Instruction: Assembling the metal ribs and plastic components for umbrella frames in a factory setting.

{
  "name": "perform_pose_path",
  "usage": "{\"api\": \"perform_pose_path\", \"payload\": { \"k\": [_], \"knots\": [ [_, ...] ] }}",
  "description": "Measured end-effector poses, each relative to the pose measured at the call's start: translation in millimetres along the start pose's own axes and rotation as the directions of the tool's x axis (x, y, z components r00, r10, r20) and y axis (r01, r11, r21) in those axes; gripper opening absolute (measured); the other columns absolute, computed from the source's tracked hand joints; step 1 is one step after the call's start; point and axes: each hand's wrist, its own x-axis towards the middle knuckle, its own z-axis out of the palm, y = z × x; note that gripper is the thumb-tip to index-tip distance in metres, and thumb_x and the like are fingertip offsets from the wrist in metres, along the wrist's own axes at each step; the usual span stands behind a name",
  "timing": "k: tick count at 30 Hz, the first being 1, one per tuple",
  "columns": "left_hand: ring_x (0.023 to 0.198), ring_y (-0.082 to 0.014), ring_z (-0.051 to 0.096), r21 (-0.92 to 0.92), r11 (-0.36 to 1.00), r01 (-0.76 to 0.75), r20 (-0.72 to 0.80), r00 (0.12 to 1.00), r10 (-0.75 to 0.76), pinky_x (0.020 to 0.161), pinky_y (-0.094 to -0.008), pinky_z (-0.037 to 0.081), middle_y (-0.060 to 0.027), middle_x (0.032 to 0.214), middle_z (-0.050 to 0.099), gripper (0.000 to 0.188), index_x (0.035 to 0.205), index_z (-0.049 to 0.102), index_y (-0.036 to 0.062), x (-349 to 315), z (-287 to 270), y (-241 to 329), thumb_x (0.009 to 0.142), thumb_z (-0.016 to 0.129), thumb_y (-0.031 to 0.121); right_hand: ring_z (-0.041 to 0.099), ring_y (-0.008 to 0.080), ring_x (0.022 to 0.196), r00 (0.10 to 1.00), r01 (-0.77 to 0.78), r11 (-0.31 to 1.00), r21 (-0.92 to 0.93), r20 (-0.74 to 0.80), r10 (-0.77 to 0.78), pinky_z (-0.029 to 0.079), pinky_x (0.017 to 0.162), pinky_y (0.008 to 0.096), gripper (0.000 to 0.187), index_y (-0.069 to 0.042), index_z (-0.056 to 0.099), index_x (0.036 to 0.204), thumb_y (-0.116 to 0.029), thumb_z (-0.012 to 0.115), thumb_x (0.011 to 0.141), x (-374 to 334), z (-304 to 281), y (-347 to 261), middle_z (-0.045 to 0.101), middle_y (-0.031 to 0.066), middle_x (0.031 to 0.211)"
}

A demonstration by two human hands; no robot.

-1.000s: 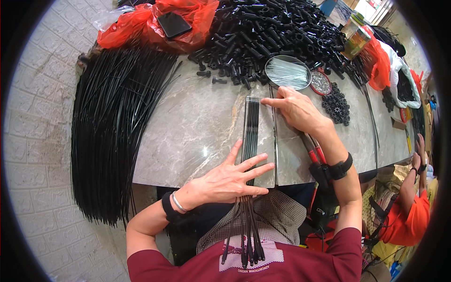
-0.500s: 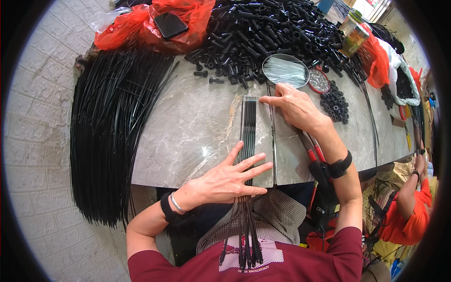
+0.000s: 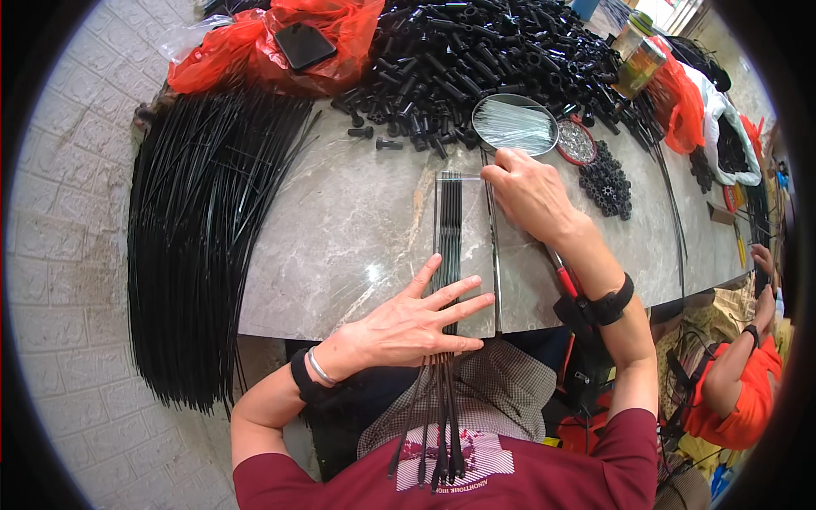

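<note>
A row of thin black rods [image 3: 452, 208] lies side by side on the table, far ends lined up. My left hand [image 3: 408, 323] rests flat across them with its fingers spread. Below that hand, their dark tipped near ends [image 3: 444, 442] hang past the table edge toward my shirt. Just right of the far ends, my right hand [image 3: 531, 191] is closed in a pinch on a thin pale stick [image 3: 467, 178], which stretches left across the rod tops. The pinching fingertips are partly hidden. Beyond this hand stands a round dish [image 3: 514, 126] of similar pale sticks.
Black tubular parts [image 3: 493, 59] are heaped at the back. A thick bundle of black rods [image 3: 195, 246] drapes over the left edge; a phone [image 3: 304, 46] lies on red bags. Small black pieces [image 3: 605, 180] and red-handled pliers [image 3: 568, 280] are at right. A co-worker [image 3: 739, 382] sits beyond.
My right hand has drawn slightly right, from an outstretched finger at the rod ends to a pinch, and the pale stick now shows between hand and rods. My left hand stays put.
</note>
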Motion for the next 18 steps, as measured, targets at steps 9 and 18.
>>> {"api": "perform_pose_path", "payload": {
  "k": [9,18],
  "knots": [
    [0.145,-0.0284,0.025,0.014,1.0,-0.003,-0.005,1.0,0.003,0.113,-0.0684,0.011,-0.0049,0.156,0.029,0.049,0.125,0.058,0.0384,0.5,0.8,-0.4,0.08,0.066,0.02,0.064,0.0324,0.079,0.994,-0.109,0.978,0.179,0.023,0.107,0.052,0.071,0.0415,0.013,-0.004,0.066,0.095,-0.009,0.059,0.085,-8.5,6.4,-1.2,0.062,0.0123,0.087],
    [0.145,-0.0284,0.025,-0.007,1.0,-0.002,-0.005,1.0,0.002,0.114,-0.0677,0.01,-0.005,0.155,0.03,0.048,0.124,0.059,0.0378,0.9,-0.3,-0.5,0.08,0.067,0.02,0.064,0.0337,0.082,0.991,-0.093,0.967,0.238,0.116,0.067,0.051,0.072,0.0434,0.014,-0.004,0.069,0.092,-0.009,0.058,0.085,-0.1,-0.1,5.4,0.062,0.0131,0.088]
  ]
}}
